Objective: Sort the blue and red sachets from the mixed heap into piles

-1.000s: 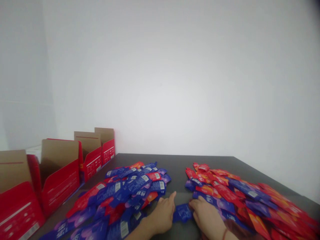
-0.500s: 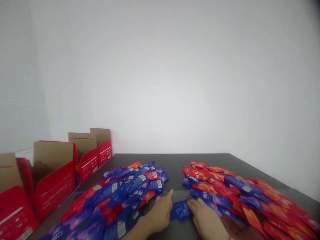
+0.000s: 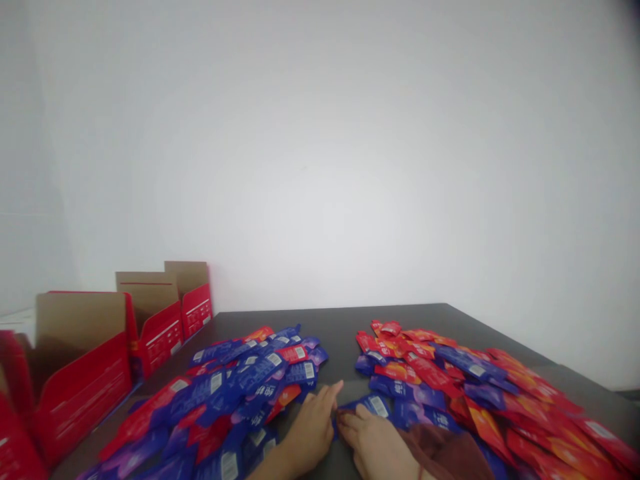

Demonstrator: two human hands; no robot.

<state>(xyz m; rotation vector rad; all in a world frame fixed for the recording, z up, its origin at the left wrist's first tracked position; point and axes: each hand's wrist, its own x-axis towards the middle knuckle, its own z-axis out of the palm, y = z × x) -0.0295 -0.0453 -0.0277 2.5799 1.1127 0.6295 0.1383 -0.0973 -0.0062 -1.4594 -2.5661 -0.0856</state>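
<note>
My left hand [image 3: 313, 427] rests low at the right edge of the left pile. Its index finger points forward and it holds nothing I can see. Close beside it, my right hand [image 3: 373, 440] bends its fingers over a blue sachet [image 3: 379, 405], whose barcode side shows past the knuckles; the fingertips are partly hidden. To the left spreads a pile of blue and red sachets [image 3: 253, 377], mostly blue. On the right lies another pile of sachets [image 3: 430, 370], mostly red and orange with some blue ones.
A row of open red cardboard boxes [image 3: 93, 373] with raised brown flaps lines the left side. The dark table [image 3: 333, 317] runs back to a white wall [image 3: 320, 167]. A brown sleeve [image 3: 445, 453] lies over the near edge of the right pile.
The view has swung right, so boxes and piles sit further left. My right hand has come closer to my left, and the blue sachet between them now shows a barcode.
</note>
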